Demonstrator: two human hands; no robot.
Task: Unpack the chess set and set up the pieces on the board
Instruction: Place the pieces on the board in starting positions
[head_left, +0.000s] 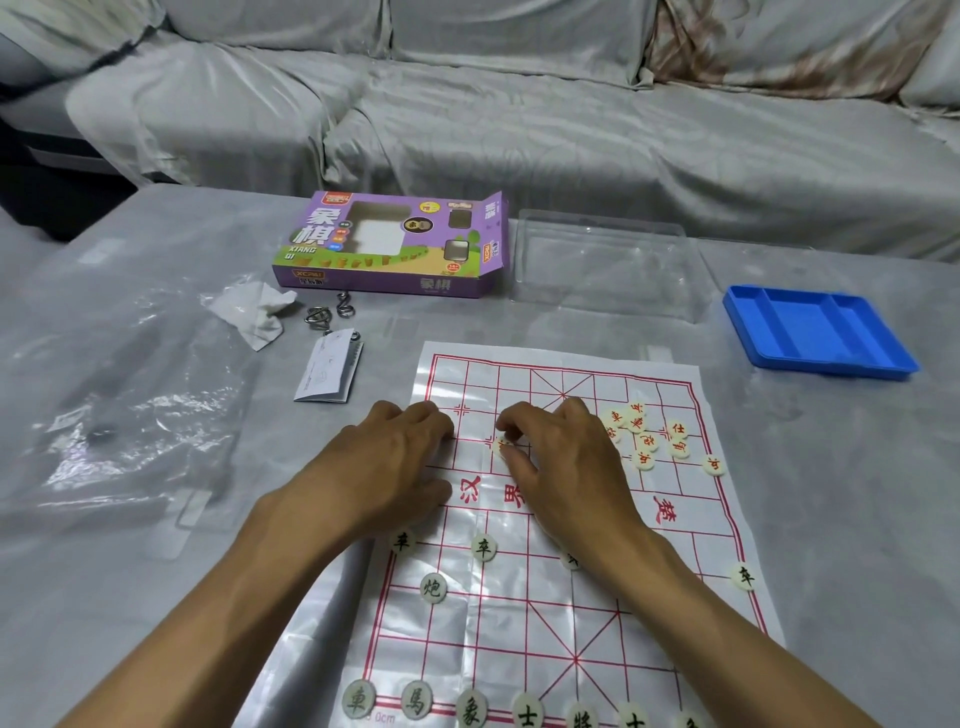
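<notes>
A paper xiangqi board with red lines lies in front of me. Black-lettered pieces stand on its near half, several along the near edge. A loose cluster of red-lettered pieces lies on the far right of the board. My right hand pinches one red-lettered piece between thumb and fingertips near the board's middle. My left hand rests palm down on the board's left edge, fingers curled; what is under it is hidden.
The purple chess box lies open at the back. A clear plastic lid and a blue tray sit to its right. A crumpled tissue, metal puzzle rings, a leaflet and a plastic bag lie left.
</notes>
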